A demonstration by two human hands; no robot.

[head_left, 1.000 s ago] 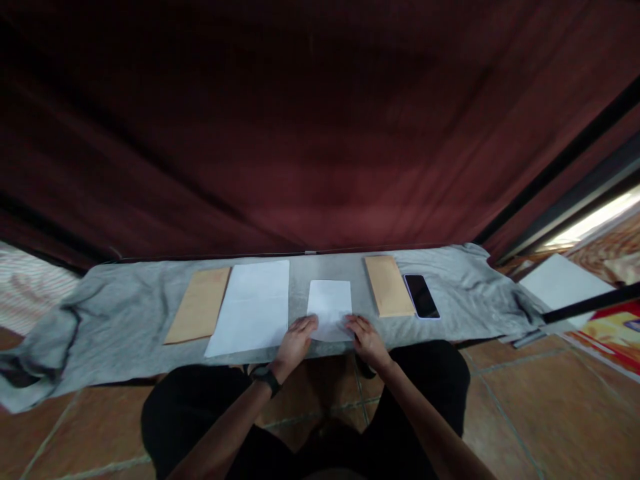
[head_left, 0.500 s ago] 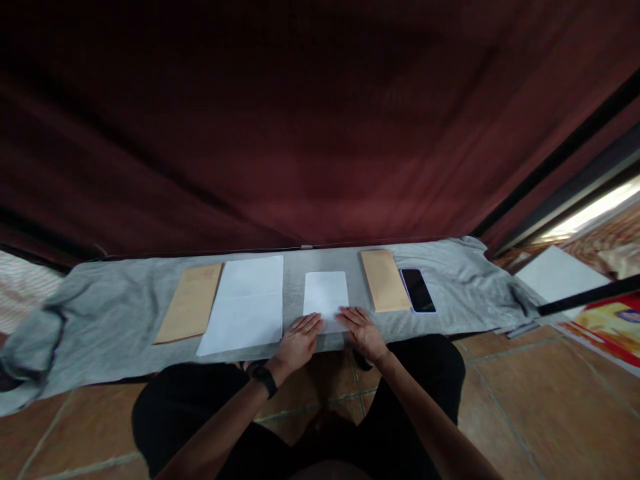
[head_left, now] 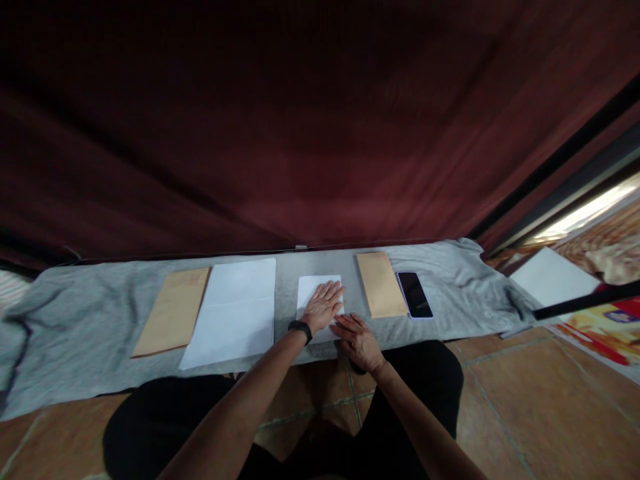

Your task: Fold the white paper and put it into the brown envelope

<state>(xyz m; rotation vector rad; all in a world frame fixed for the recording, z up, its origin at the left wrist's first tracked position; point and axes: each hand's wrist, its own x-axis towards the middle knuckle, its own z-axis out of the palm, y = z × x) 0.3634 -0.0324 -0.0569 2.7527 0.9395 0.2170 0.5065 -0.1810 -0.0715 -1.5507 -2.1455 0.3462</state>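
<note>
Two bare hands are at work on a small white sheet (head_left: 305, 297), which lies flat by the near edge of the table (head_left: 287, 293), about midway along it. From where I stand, the left hand (head_left: 323, 306), with a dark band (head_left: 300, 327) at its wrist, is pressed palm down across the paper, fingers stretched out towards the right and gripping nothing. The right hand (head_left: 361, 342) is beside it at the sheet's near right corner, fingers loosely extended, their tips at the paper's edge; I can't make out where its thumb rests.

Towards the left end of the table sits a large white paper (head_left: 235, 310), its near end close to the front edge, and against its left side a flat brown packet (head_left: 173, 310). Right of the hands, nearer the table's far edge, is a narrower tan packet (head_left: 382, 285), with a dark-screened phone (head_left: 415, 295) just beside it. Wrinkled grey cloth (head_left: 465, 293) covers the tabletop, and a deep red curtain (head_left: 305, 160) hangs along the far edge.
</note>
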